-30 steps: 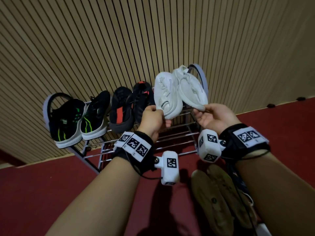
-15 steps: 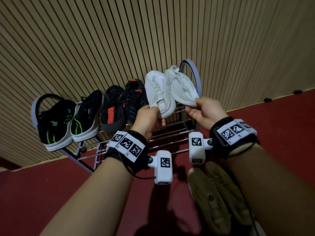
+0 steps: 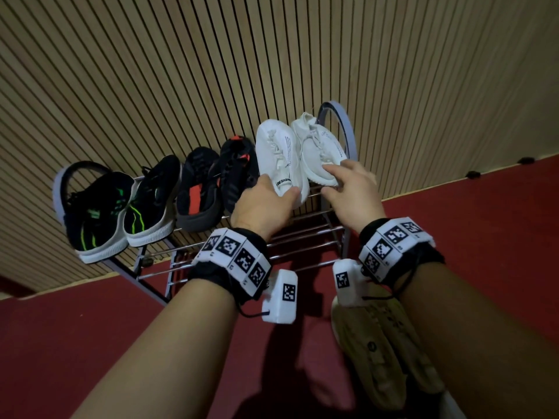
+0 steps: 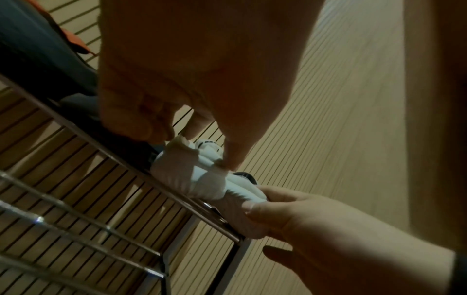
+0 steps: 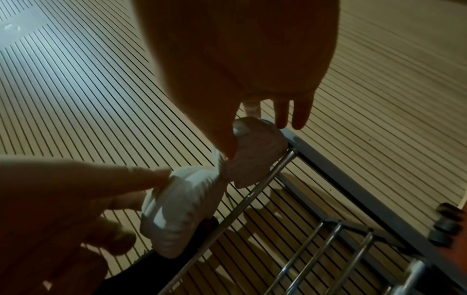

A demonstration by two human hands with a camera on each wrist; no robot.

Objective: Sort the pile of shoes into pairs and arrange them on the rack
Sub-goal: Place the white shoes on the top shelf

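Overhead, rack (image 3: 305, 234) top shelf: black-green pair (image 3: 121, 207) left, black-red pair (image 3: 211, 186) middle, white pair (image 3: 298, 155) right. Left hand (image 3: 263, 204) pinches left white shoe's heel. Right hand (image 3: 351, 192), fingers loosely spread, touches right one. Left wrist: thumb (image 4: 237, 151) on white heel. Right wrist: fingers (image 5: 300, 111) straight, thumb on shoe.
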